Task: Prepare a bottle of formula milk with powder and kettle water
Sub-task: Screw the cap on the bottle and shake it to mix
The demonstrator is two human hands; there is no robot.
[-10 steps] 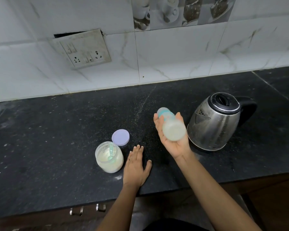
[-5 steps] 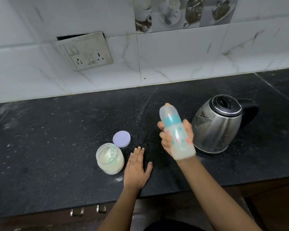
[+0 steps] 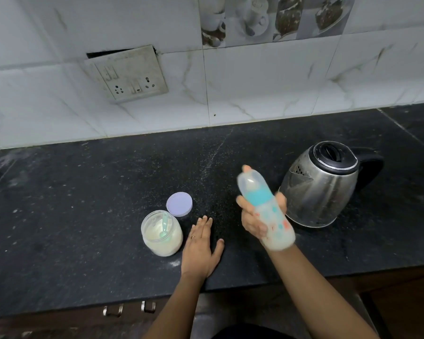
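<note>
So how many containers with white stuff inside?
2: the open powder jar on the counter beside the left hand, and the baby bottle held by the right hand. The kettle hides its inside.

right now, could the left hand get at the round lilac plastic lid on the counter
Probably yes: the left hand lies flat and empty, the round lilac lid just beyond its fingertips, nothing between them.

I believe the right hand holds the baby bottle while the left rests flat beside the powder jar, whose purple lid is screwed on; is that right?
Not quite: the head view shows the purple lid off, lying on the counter behind the open powder jar. The right hand does hold the baby bottle, and the left hand rests flat beside the jar.
</note>
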